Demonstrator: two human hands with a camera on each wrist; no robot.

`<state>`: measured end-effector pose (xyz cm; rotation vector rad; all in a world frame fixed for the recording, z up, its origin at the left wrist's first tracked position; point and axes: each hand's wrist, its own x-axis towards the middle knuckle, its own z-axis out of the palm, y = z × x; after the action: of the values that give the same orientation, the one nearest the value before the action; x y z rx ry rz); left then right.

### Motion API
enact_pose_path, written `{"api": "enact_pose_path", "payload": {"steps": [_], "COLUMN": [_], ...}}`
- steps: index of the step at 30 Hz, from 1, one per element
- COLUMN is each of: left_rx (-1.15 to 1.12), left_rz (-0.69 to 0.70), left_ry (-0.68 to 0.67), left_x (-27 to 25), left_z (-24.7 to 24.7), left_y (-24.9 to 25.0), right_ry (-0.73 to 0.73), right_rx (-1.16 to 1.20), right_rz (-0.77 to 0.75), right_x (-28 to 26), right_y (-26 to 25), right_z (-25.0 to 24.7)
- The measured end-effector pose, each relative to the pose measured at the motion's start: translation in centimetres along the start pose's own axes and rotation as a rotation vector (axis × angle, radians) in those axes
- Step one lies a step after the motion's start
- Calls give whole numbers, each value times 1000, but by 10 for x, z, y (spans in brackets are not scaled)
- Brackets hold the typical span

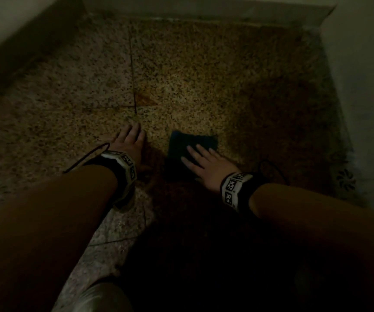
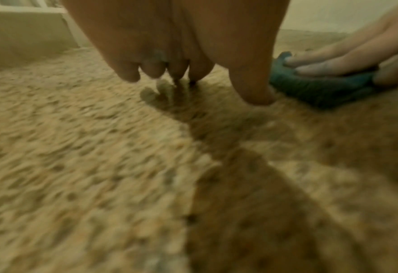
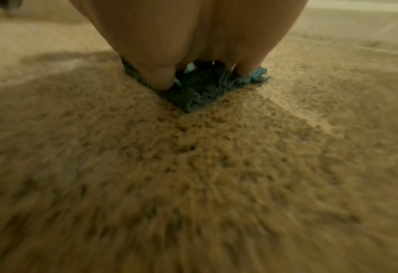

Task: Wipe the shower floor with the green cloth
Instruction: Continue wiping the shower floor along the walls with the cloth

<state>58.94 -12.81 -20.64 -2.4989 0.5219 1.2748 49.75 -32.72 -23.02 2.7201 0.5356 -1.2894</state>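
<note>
The green cloth (image 1: 190, 144) lies flat on the speckled shower floor (image 1: 204, 82), a dark teal square in dim light. My right hand (image 1: 200, 158) presses on it with straight, spread fingers; in the right wrist view the cloth (image 3: 200, 90) shows under the fingertips (image 3: 160, 81). My left hand (image 1: 129, 140) rests flat on the bare floor just left of the cloth, holding nothing. In the left wrist view the left hand's fingertips (image 2: 256, 96) touch the floor (image 2: 99, 166), and the cloth (image 2: 321, 88) lies to the right under my right hand (image 2: 347, 59).
Pale walls (image 1: 366, 86) close the floor in at the back, left and right. A round drain grate (image 1: 346, 180) sits at the right edge. Dark grout lines (image 1: 133, 75) cross the floor ahead of my left hand. A pale shoe (image 1: 96, 298) shows at the bottom.
</note>
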Motion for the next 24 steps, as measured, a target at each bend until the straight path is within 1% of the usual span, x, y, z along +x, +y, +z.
{"api": "enact_pose_path", "payload": {"steps": [4,9,14,17,21,24], "left_rx": [-10,4,-37,-44,-74,-81], "left_rz": [-27,-74,-93,-108,-137,-151], "left_ry": [-11,-32,-74,-87,-96,-98], "left_x": [-4,-3,-6,-7,-10,-12], "left_z": [0,-1,-5,-6,-7,-8], "left_y": [9,17,30,39,50,55], "right_ry": [90,123,127,101,87,59], "right_rx": [1,-34,7,15,-31,-52], "right_rz": [-4,-25,9,16,6,-32], "right_x": [7,20,35,40,43,39], "right_y": [3,19,35,42,43,43], "right_z": [1,-17,-49,-64,-66,-62]}}
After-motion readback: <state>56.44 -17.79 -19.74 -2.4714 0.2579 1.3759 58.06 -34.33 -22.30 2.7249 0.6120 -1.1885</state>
